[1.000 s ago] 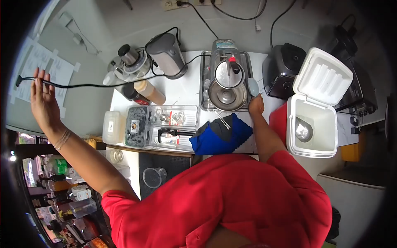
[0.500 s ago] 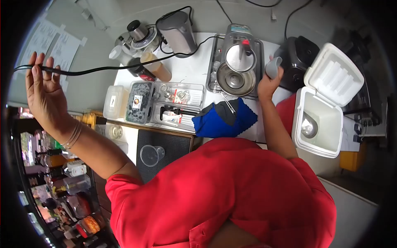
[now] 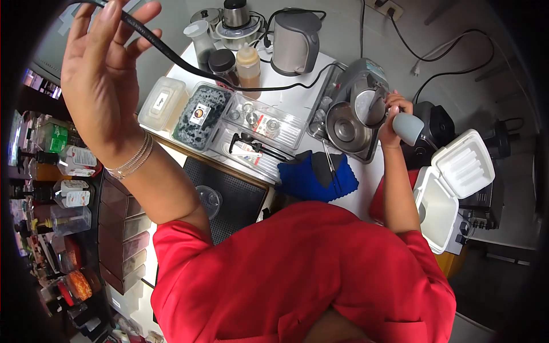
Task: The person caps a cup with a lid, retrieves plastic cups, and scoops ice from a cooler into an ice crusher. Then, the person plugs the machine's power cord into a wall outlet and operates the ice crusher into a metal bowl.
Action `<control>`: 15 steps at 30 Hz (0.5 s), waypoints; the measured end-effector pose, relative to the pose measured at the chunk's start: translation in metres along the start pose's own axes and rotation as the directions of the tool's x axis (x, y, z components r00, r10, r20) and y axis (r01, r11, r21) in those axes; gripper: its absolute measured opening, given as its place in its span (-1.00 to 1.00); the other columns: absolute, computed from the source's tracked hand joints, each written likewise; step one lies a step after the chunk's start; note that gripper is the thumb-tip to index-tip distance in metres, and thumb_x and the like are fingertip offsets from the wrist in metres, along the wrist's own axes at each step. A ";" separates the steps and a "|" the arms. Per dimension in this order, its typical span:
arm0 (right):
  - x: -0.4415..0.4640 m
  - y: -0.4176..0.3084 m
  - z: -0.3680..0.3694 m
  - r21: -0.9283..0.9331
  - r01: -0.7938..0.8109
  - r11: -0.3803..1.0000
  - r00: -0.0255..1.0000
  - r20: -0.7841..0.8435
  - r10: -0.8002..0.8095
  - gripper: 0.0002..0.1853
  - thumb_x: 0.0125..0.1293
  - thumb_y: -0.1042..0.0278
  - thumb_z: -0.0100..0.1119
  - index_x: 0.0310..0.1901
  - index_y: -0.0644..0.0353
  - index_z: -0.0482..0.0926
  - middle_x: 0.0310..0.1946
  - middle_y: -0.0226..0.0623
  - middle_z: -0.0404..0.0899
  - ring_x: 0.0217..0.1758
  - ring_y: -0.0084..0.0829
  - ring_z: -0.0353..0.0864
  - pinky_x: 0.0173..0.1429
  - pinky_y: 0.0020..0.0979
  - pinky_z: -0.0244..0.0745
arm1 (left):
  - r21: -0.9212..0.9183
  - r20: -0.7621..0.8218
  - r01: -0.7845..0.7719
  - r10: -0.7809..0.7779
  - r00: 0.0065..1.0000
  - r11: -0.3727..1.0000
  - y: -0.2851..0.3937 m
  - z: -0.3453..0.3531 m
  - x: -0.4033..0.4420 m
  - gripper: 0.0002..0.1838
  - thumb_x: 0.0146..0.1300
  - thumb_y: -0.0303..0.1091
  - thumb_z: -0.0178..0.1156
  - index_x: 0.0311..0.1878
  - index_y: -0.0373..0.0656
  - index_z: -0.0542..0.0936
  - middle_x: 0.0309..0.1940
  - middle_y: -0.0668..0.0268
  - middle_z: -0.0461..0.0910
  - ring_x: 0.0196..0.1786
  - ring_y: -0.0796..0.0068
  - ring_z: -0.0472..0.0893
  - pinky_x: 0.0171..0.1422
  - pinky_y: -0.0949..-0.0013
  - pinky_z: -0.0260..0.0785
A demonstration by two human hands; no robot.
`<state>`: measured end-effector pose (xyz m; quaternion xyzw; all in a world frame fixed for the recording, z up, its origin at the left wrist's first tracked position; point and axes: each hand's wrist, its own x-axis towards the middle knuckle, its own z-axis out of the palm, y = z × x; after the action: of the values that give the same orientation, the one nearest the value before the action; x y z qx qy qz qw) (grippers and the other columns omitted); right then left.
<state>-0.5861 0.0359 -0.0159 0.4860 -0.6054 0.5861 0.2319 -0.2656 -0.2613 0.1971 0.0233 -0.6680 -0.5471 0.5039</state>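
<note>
Hands (image 3: 100,80) (image 3: 392,126) apart: black cord (image 3: 166,51) in left, grey cup (image 3: 409,128) in right

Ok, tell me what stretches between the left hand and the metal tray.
In the head view, the black cord stretches from the left hand towards the metal tray, passing across the squeeze bottle.

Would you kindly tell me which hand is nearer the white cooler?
Right: in the picture, the right hand is up-left of the cooler, the left hand much farther left.

Nothing legible, cable print (image 3: 136,25) blurred, lid label (image 3: 162,102) unclear
</note>
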 end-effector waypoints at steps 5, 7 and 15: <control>-0.001 -0.003 0.005 -0.039 -0.010 0.999 1.000 -0.029 0.009 -0.77 0.44 0.17 -0.03 -0.27 0.13 0.28 -0.43 -0.37 0.40 -0.26 -0.45 0.45 0.36 -0.10 0.20 | -0.101 -0.118 -0.121 0.109 0.987 0.988 0.004 0.008 0.051 -0.64 0.43 -0.43 -0.07 0.18 -0.46 0.40 -0.52 0.31 0.48 -0.64 0.71 0.36 -0.68 0.69 0.24; 0.000 -0.005 0.006 -0.025 -0.005 1.000 0.999 -0.046 0.004 -0.81 0.43 0.23 -0.01 -0.29 0.12 0.28 -0.43 -0.37 0.40 -0.25 -0.46 0.45 0.36 -0.11 0.19 | -0.116 -0.078 -0.107 0.098 0.992 0.987 -0.004 -0.002 0.077 -0.65 0.40 -0.44 -0.05 0.16 -0.46 0.41 -0.54 0.31 0.48 -0.65 0.71 0.36 -0.68 0.68 0.21; -0.007 0.002 0.011 0.051 -0.037 0.998 0.992 -0.121 0.043 -0.84 0.36 0.32 0.07 -0.29 0.11 0.30 -0.42 -0.37 0.39 -0.28 -0.44 0.42 0.37 -0.07 0.14 | 0.004 0.247 0.311 -0.302 0.921 0.950 -0.090 0.100 0.121 -0.67 0.36 -0.07 0.12 0.03 -0.08 0.53 -0.58 0.65 0.12 -0.54 0.83 0.14 -0.52 0.63 -0.01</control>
<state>-0.5819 0.0274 -0.0253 0.4427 -0.5852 0.6337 0.2448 -0.4421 -0.2974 0.2182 0.0510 -0.7034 -0.6295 0.3261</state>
